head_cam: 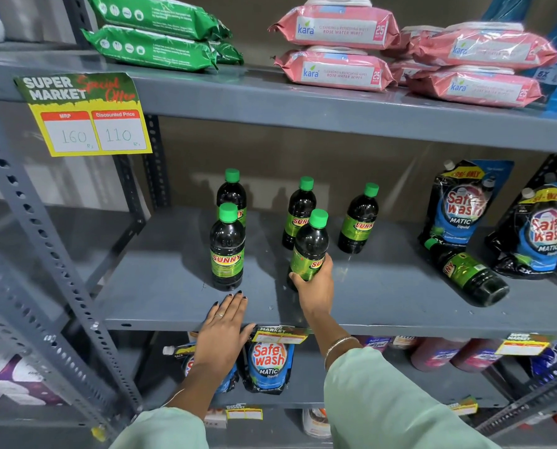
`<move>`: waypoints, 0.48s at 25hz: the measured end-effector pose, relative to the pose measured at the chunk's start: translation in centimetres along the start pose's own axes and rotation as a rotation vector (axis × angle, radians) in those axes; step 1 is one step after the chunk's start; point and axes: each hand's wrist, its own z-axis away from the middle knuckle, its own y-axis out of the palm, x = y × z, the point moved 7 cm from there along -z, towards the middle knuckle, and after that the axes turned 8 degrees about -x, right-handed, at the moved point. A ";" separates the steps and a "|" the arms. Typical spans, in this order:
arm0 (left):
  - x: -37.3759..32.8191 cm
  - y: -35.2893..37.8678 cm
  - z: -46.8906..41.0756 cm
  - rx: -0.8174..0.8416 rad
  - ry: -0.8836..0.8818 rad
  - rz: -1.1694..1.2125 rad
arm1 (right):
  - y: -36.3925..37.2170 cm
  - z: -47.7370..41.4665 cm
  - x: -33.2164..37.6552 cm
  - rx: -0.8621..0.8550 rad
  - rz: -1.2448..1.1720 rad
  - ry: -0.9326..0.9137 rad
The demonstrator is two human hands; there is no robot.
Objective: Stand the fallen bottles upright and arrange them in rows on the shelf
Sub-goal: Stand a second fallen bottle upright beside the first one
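Observation:
Several dark Sunny bottles with green caps stand on the grey middle shelf [173,286]. One upright bottle [227,251] is front left, with another [231,192] behind it. Two more stand at the back, the middle one [298,215] and the right one [359,222]. My right hand [316,286] grips the lower part of a front bottle [309,244], which leans slightly right. My left hand [225,322] lies flat on the shelf's front edge, fingers together, holding nothing. One bottle [465,270] lies on its side at the right, cap pointing back left.
Safe Wash pouches [465,205] lean at the shelf's right end, just behind the fallen bottle. Pink [335,24] and green wipe packs [154,47] fill the shelf above. A yellow price tag [89,124] hangs at the upper left. More pouches [269,364] sit below.

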 end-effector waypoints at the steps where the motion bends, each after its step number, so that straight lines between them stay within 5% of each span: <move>1: 0.0 0.0 0.0 -0.002 0.000 0.002 | -0.2 -0.1 0.2 -0.023 0.014 -0.011; 12: -0.1 -0.1 0.0 -0.010 0.010 0.005 | -0.4 -0.2 0.0 0.014 0.047 -0.035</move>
